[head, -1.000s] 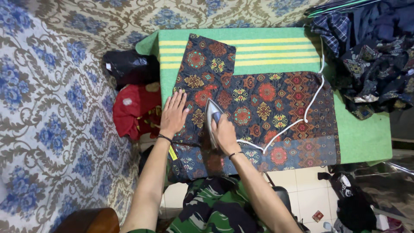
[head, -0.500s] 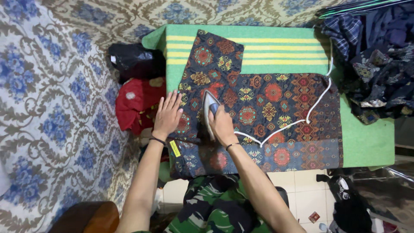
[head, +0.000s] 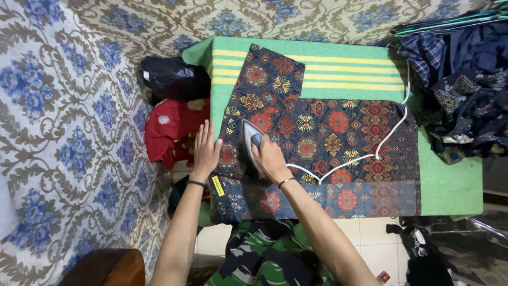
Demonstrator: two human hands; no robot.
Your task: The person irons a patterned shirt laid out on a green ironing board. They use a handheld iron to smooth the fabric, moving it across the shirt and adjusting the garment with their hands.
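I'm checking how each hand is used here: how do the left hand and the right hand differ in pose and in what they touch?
The left hand lies flat, fingers spread, on the patterned shirt at the green board's edge; the right hand is curled around the iron. The left touches cloth only; the right grips the iron's handle, with the white cord trailing off. Both wrists wear a dark band.

A silver iron [head: 250, 139] is stood flat, tip pointing away, on a dark patterned shirt [head: 328, 143] (red, orange and teal motifs) spread on green padding.
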